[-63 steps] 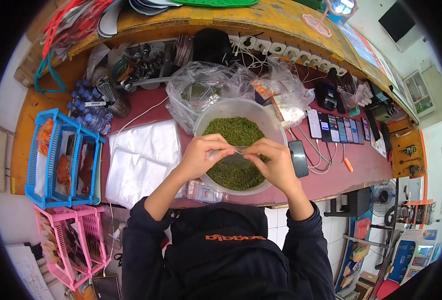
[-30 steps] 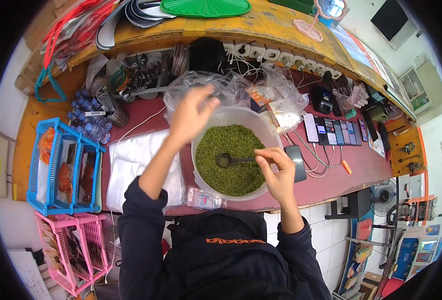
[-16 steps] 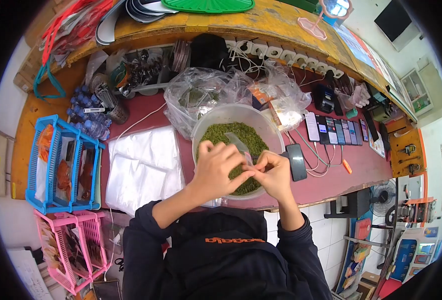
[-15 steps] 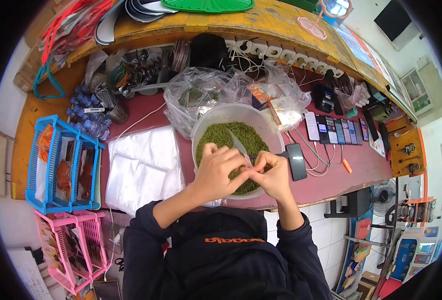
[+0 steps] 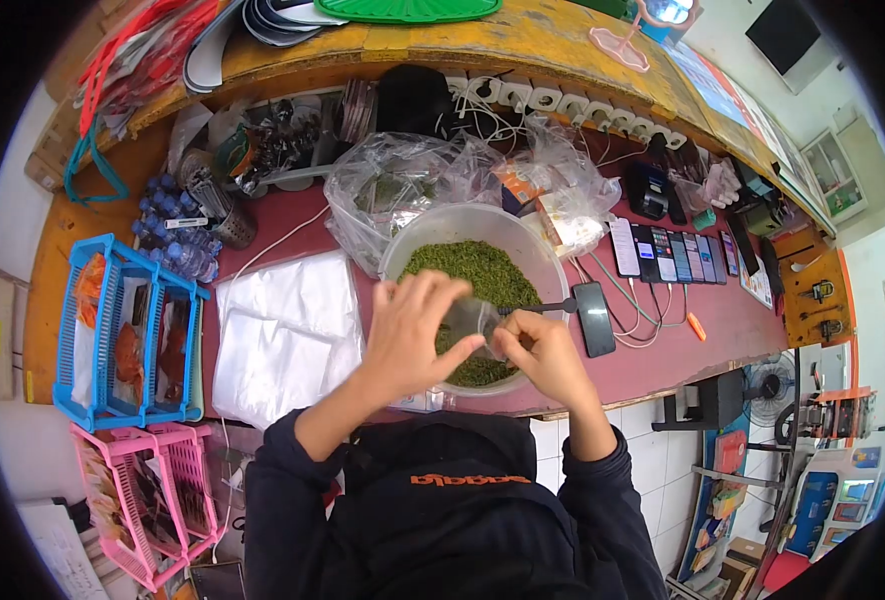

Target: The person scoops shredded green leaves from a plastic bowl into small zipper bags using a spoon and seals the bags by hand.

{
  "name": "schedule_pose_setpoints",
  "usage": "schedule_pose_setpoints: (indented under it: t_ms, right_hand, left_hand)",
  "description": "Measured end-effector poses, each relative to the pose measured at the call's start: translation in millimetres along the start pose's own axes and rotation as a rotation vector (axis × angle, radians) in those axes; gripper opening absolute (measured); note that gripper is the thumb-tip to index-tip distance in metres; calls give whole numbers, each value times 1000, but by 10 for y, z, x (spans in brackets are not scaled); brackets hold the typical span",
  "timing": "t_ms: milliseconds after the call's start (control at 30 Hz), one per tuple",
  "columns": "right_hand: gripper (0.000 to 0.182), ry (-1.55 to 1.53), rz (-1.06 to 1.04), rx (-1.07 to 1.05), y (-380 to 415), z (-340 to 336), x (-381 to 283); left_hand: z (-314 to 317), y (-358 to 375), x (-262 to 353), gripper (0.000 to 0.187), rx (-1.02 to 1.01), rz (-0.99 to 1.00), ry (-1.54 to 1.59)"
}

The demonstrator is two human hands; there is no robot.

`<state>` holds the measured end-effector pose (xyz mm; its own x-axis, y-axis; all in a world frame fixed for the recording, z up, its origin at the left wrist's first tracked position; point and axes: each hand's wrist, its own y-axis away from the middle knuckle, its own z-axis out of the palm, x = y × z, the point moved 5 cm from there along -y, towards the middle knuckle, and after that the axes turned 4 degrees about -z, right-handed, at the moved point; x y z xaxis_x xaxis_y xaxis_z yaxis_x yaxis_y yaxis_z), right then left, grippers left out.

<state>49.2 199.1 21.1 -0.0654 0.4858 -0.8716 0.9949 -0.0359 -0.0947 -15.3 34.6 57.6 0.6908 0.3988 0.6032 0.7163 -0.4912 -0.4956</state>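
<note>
A small clear plastic bag (image 5: 475, 322) hangs over a round whitish tub (image 5: 553, 268). Finely chopped green herb (image 5: 478, 265) covers the tub's bottom. Closed in a pinch, my right hand (image 5: 545, 355) grips the bag's right edge. My left hand (image 5: 413, 325) is at the bag's left side, fingers spread and thumb apart; its thumb tip appears close to the plastic. A dark, thin spoon-like handle (image 5: 543, 308) sticks out to the right above my right hand; its other end is hidden behind the bag and fingers.
Stacked clear bags (image 5: 283, 345) lie left of the tub. Beyond them stand blue baskets (image 5: 128, 340) and water bottles (image 5: 173, 225). Crumpled plastic bags (image 5: 393, 185) crowd the tub's far side. To the right are a dark phone (image 5: 593, 320), several lit phones (image 5: 683, 258) and cables.
My left hand has moved left and its fingers have spread from a pinch. The bag's mouth looks wider. The dark handle has come into view beside my right hand.
</note>
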Motion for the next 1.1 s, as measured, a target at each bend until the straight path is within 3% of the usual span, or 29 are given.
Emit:
schedule_pose_setpoints:
  t_ms: [33, 67, 100, 133, 167, 233, 267, 300, 333, 400, 467, 533, 600, 667, 733, 800, 867, 967, 1033, 1067, 1100]
  right_hand:
    - [25, 1, 2, 2, 7, -45, -42]
    - [18, -201, 103, 8, 13, -82, -66]
    - [13, -404, 202, 12, 16, -92, -59]
    - [13, -404, 200, 8, 13, -123, -33]
    - [7, -272, 161, -32, 6, -159, -6]
    - [26, -46, 55, -74, -20, -198, -87]
    - [26, -44, 56, -72, -17, -193, -130]
    - [27, 40, 4, -36, -19, -192, -193]
    - [28, 122, -48, -1, -26, -175, -252]
    - [27, 148, -68, 29, -35, -71, -324]
    - [26, 176, -85, 62, -54, -42, -304]
    - [24, 356, -286, 273, -139, -93, -228]
    - [21, 443, -205, 274, -201, -50, 34]
    - [25, 692, -217, -53, -245, 203, 351]
    - [30, 687, -265, -117, -262, 341, 378]
    - [34, 632, -180, -217, -287, 407, 420]
    - [34, 615, -178, -184, -334, 416, 335]
    - [28, 491, -300, -57, -396, 361, 176]
    - [19, 532, -525, -28, -380, 324, 66]
    - [19, 532, -526, -30, -377, 306, 56]
    - [13, 335, -323, -1, -401, 239, 131]
  left_hand:
    - [6, -15, -99, 30, -8, -5, 3]
    - [12, -28, -197, 30, -16, -9, 6]
    - [100, -28, -341, 25, -229, 20, 42]
    - [171, -16, -411, 20, -442, 50, 76]
    - [183, -20, -462, 10, -480, 17, 101]
    - [196, -31, -464, 13, -400, 13, -18]
    - [194, -44, -452, 18, -319, 7, -135]
    - [166, -75, -349, 38, -188, 61, -187]
    - [195, -89, -274, 38, -188, 59, -188]
    - [257, -76, -77, 57, -214, 186, 28]
    - [309, -39, -82, 54, -213, 223, -7]
    - [195, -65, -137, 46, -72, 213, -109]
    - [79, -72, -233, 37, -12, 189, -133]
    - [9, -50, -407, 34, 37, 179, -224]
    - [-69, -69, -452, 31, 48, 153, -239]
    - [-133, -78, -497, 28, 49, 85, -194]
    - [-129, -71, -526, 32, 22, 71, -184]
    - [-49, -65, -523, 39, -120, 82, -132]
    - [41, -56, -485, 51, -269, 56, -5]
    - [40, -58, -457, 51, -268, 55, -6]
    - [1, -72, -408, 56, -202, 75, -59]
